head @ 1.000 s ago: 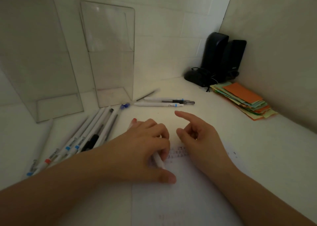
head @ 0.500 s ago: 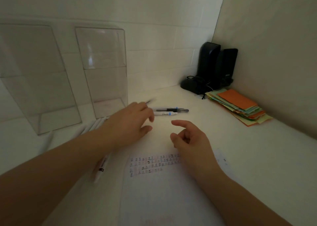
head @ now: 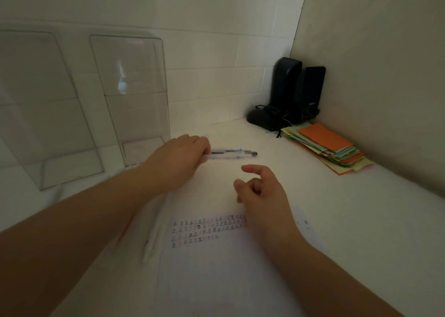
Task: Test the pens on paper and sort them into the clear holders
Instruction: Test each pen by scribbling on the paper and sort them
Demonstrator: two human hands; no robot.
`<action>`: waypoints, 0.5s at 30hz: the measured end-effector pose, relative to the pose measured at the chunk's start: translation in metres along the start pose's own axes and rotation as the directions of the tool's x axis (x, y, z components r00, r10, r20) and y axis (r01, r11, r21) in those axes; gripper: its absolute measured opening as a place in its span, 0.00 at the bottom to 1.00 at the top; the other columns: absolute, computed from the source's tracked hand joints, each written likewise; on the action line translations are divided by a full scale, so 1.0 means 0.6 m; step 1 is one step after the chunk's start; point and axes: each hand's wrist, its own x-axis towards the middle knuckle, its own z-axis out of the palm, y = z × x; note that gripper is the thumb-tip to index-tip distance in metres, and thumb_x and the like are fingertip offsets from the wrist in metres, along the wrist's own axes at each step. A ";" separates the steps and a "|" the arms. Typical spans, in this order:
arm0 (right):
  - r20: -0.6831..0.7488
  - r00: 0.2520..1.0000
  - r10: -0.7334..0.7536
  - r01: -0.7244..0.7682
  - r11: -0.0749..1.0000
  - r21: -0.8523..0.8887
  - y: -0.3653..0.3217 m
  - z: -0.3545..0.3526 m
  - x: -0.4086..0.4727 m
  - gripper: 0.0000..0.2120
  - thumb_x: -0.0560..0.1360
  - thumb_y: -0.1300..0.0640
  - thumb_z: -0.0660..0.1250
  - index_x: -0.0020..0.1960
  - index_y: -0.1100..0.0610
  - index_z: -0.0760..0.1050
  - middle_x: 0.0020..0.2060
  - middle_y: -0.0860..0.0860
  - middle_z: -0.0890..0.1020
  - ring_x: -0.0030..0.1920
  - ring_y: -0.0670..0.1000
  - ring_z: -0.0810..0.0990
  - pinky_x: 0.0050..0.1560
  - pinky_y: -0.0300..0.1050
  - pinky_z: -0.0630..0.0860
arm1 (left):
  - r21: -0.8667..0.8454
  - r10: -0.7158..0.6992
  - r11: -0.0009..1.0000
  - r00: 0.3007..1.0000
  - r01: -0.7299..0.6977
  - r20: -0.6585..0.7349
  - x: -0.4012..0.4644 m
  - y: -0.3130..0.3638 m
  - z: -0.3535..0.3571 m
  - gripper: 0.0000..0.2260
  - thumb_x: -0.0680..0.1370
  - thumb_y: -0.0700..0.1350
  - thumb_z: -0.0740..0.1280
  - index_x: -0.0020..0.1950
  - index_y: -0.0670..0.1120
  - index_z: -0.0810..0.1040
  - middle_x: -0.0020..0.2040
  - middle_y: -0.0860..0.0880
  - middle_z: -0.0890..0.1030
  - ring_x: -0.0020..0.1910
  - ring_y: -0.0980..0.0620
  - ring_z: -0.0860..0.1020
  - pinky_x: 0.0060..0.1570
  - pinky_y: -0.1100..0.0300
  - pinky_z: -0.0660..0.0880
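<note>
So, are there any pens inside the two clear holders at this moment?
No, both clear holders look empty, while pens lie on the table by the left hand.

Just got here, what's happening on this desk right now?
A person is sorting pens. Their left hand reaches to two pens lying beside the clear holders; whether it has a grip yet is unclear. The right hand hovers, loosely curled, over the test paper. Both holders look empty.
</note>
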 end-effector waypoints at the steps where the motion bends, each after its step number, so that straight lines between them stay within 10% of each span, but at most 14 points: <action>1: -0.010 1.000 0.012 -0.012 1.000 0.014 -0.003 0.000 -0.001 0.10 0.76 0.54 0.63 0.56 0.49 0.70 0.32 0.53 0.75 0.27 0.39 0.72 0.28 0.26 0.67 | -0.062 -0.014 0.998 1.000 0.012 -0.025 -0.005 0.012 -0.013 0.05 0.79 0.43 0.59 0.50 0.43 0.71 0.43 0.46 0.76 0.42 0.45 0.73 0.39 0.55 0.64; 5: -0.021 0.999 0.036 -0.032 0.985 0.168 -0.017 0.000 -0.007 0.18 0.74 0.43 0.60 0.61 0.48 0.69 0.33 0.48 0.78 0.26 0.40 0.71 0.29 0.37 0.68 | -0.424 -0.148 0.888 0.983 0.179 0.106 -0.043 0.073 -0.050 0.01 0.79 0.47 0.58 0.47 0.53 0.69 0.39 0.55 0.79 0.34 0.57 0.74 0.34 0.64 0.70; 15: 0.098 0.993 -0.068 0.039 0.961 0.273 -0.022 0.000 -0.013 0.20 0.77 0.59 0.61 0.68 0.47 0.65 0.30 0.53 0.77 0.27 0.47 0.70 0.25 0.39 0.72 | -0.774 -0.093 0.491 0.908 0.399 0.409 -0.092 0.089 -0.035 0.02 0.76 0.47 0.63 0.47 0.52 0.74 0.27 0.53 0.80 0.25 0.60 0.75 0.27 0.69 0.70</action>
